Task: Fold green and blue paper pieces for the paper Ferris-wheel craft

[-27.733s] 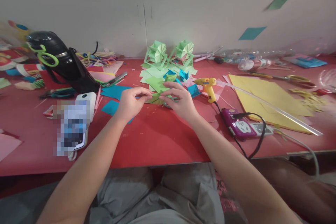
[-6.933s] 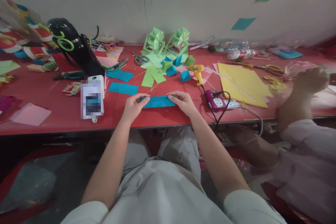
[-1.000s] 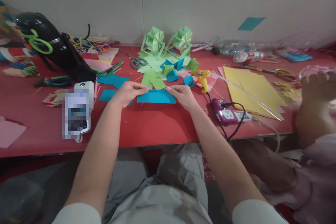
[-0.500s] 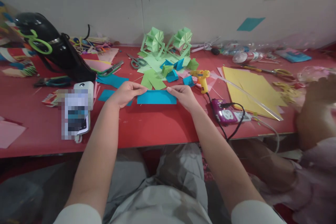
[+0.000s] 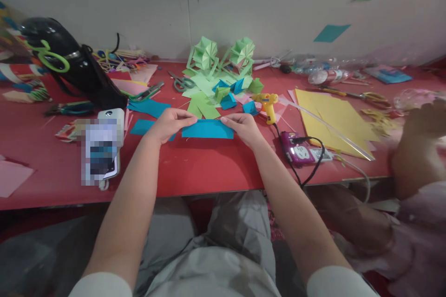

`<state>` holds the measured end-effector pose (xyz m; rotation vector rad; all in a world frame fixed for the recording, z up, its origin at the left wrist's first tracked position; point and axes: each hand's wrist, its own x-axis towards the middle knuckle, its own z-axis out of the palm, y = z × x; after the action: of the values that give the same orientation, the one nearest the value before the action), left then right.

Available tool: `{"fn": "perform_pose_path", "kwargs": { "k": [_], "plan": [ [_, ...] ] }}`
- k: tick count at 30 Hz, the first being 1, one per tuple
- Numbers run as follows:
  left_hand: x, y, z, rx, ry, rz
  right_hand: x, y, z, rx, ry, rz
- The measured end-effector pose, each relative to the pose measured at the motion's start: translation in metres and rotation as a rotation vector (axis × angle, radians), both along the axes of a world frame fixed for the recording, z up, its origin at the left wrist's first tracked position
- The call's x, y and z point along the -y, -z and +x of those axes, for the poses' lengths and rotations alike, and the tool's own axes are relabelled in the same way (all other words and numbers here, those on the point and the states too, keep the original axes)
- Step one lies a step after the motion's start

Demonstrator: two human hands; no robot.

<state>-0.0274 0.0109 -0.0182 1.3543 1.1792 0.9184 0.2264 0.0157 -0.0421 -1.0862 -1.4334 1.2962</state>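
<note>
A folded blue paper strip (image 5: 208, 129) lies flat on the red table (image 5: 195, 167) in front of me. My left hand (image 5: 170, 123) pinches its upper left corner with thumb and fingers closed. My right hand (image 5: 243, 127) pinches the upper right corner the same way. Behind the strip sit green paper pieces (image 5: 204, 106) and small folded blue shapes (image 5: 228, 100).
A yellow glue gun (image 5: 267, 104) and a purple power strip (image 5: 300, 153) with a black cable lie to the right. Yellow sheets (image 5: 334, 116), a phone (image 5: 101, 151), scissors (image 5: 181, 82), a black bag (image 5: 75, 67) and green paper models (image 5: 223, 55) surround them. Another person's hand (image 5: 423, 123) is at the right edge.
My hands hold the blue strip in almost the same place as a second ago. The other person's hand at the right has dropped a little.
</note>
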Motion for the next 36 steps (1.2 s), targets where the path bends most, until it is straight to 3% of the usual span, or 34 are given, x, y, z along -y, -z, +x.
{"fn": "perform_pose_path", "kwargs": {
  "k": [21, 36],
  "plan": [
    [0.001, 0.001, 0.011, -0.038, -0.034, 0.095, 0.000, 0.001, -0.004, -0.012, -0.004, 0.024],
    [0.001, 0.001, 0.012, 0.012, -0.027, 0.041, 0.000, 0.001, -0.004, 0.010, -0.036, 0.041]
  ]
}}
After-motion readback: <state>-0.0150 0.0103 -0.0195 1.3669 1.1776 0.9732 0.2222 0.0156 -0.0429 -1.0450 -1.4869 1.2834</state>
